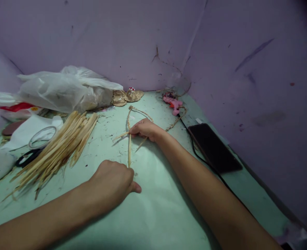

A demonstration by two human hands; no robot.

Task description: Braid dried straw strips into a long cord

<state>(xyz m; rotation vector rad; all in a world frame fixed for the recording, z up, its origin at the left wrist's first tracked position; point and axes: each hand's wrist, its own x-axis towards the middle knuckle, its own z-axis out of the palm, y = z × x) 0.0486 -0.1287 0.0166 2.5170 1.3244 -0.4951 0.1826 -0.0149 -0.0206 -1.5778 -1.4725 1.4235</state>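
Note:
A thin braided cord (142,112) of dry straw-coloured fibre loops over the pale green table top (153,194). My right hand (145,129) pinches the cord's near end, where loose strands stick out to the left and below. From that pinch one pale strand (129,149) runs straight down to my left hand (114,182), whose fingers are closed round its lower end, back of the hand up. A bundle of flat dry strips (62,146) lies left of both hands.
Plastic bags (67,90), dark-handled scissors (30,157) and a tape roll (42,136) are at the left. Woven pieces (134,96) rest by the wall. At the right are a pink glue gun (173,104), its black cable and a dark phone (214,147).

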